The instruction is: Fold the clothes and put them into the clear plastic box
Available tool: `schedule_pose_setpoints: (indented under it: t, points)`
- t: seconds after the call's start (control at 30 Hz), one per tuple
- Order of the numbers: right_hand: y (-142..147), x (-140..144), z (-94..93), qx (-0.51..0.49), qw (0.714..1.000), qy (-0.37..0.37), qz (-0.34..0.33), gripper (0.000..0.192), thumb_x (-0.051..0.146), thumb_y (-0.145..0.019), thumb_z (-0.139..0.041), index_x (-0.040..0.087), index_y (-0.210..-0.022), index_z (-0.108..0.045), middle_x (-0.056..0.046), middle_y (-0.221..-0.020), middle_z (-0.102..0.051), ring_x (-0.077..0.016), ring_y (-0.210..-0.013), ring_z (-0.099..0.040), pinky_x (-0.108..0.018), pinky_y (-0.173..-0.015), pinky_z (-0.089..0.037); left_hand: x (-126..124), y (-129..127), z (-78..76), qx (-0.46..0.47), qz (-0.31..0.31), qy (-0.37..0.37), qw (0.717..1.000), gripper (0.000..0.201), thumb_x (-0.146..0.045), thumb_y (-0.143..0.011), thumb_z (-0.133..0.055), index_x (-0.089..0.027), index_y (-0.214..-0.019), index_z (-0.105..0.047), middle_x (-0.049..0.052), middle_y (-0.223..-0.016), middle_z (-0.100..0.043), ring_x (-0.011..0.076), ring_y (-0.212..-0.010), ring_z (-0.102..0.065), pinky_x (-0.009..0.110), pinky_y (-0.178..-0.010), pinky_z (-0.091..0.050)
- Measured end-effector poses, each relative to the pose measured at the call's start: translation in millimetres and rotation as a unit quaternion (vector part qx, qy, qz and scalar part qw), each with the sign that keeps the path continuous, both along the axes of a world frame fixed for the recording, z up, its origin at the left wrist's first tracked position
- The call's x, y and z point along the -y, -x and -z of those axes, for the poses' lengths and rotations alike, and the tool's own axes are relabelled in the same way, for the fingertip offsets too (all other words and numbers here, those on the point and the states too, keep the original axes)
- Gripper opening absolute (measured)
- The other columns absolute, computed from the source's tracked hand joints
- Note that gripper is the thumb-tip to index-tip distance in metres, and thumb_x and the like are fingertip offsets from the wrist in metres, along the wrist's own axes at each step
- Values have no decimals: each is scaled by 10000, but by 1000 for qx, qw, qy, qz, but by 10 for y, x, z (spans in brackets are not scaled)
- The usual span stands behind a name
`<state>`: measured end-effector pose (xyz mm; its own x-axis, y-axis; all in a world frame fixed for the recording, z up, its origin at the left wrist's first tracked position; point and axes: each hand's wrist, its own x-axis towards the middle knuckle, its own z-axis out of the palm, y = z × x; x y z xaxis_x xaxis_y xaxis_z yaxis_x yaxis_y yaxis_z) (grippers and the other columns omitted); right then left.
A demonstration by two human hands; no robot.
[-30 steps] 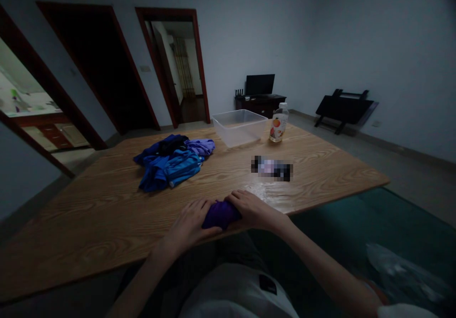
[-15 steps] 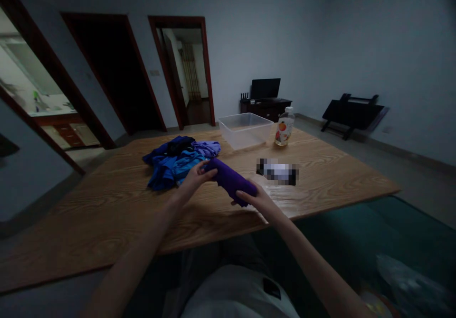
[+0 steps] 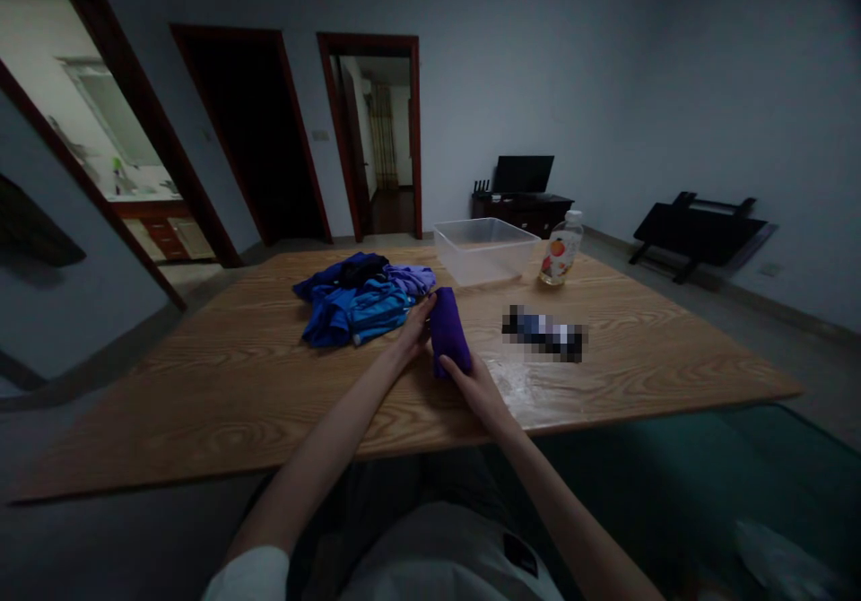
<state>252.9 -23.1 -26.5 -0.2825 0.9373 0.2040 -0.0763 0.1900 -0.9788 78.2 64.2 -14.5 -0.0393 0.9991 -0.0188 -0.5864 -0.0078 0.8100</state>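
Hands clamped together on rolled purple cloth [image 3: 448,341]: left hand [image 3: 415,327] far end, right hand [image 3: 471,384] near end. Soft, light, likely unrolling unless pinched.

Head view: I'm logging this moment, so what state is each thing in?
Purple cloth: rolled up, held by both hands.
Left hand: gripping its side.
Right hand: holding its near end.
Blue clothes pile: crumpled, unfolded.
Clear bin: open, looks empty.
Bottle: upright, capped.
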Motion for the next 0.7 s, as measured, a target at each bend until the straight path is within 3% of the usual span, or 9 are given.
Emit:
schedule_pose_setpoints:
  t: [0.23,0.4,0.53,0.7]
  points:
    - [-2,51,26,-30,999,26,6,478,561,-843,-862,192,-1137,-785,-79,-1102,-808,-332,-1099,-716,-509,-1087,-538,67,26,-75,0,-4,-4,1000,506,-541,-784,-934,-182,-1103,-775,42,-939,-795,140,-731,-694,212,-662,-506]
    - [-143,97,-83,-140,985,94,-39,501,616,-913,-757,223,-1222,-723,-91,-1143,-772,-260,-978,-728,-478,-1009,-590,152,105,-203,36,64,16,997,671,-813,-941,-600,-174,-1057,-766,69,-895,-777,172,-751,-719,267,-717,-577]
    - [-292,130,-203,-299,936,145,-121,409,592,-913,-703,266,-1157,-734,-39,-1053,-678,-164,-725,-584,-421,-1022,-549,174,167,-182,48,109,30,992,695,-766,-1041,-440,-144,-1077,-749,118,-1058,-797,171,-798,-745,283,-735,-606]
    - [-341,121,-191,-303,938,102,-134,514,656,-954,-573,297,-1300,-698,-18,-986,-603,-164,-683,-494,-389,-1003,-506,202,125,-151,26,158,31,987,710,-738,-1059,-418,-121,-1147,-756,165,-1184,-794,180,-815,-758,286,-733,-605]
